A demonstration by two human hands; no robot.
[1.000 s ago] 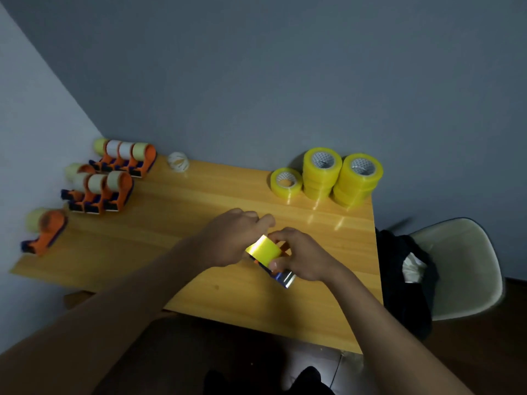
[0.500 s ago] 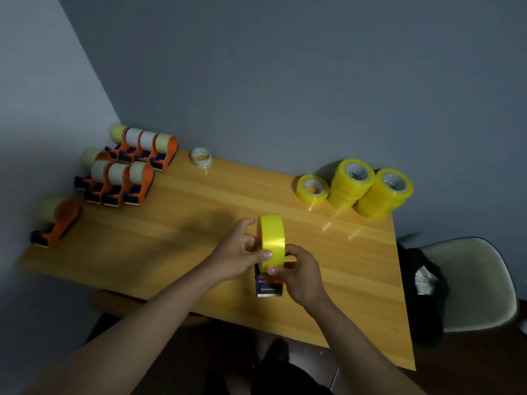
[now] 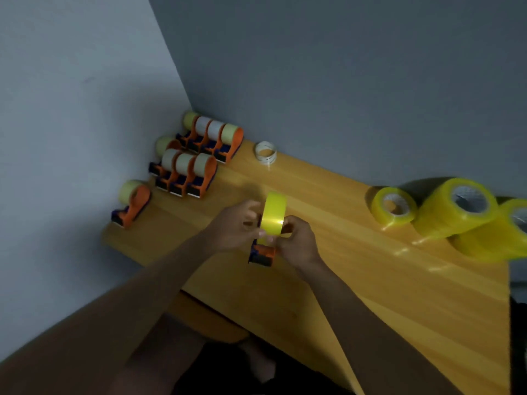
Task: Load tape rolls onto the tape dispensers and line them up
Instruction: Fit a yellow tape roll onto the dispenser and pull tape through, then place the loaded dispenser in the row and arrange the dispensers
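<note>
grey walls are meeting in a corner behind the wooden counter (image 3: 356, 269), where loaded dispensers (image 3: 185, 178) are sitting in rows. near the front edge, the left hand (image 3: 236, 226) and right hand (image 3: 296, 240) are pinching a yellow tape roll (image 3: 273, 215) seated edge-up on an orange dispenser (image 3: 262, 253). its hub axis is running left to right, and the dispenser's long axis is pointing toward the person. a loose end could be sticking to fingers, or the roll tilting off its hub.

Hands (image 3: 268, 232) hide most of the dispenser (image 3: 262, 253).
</note>
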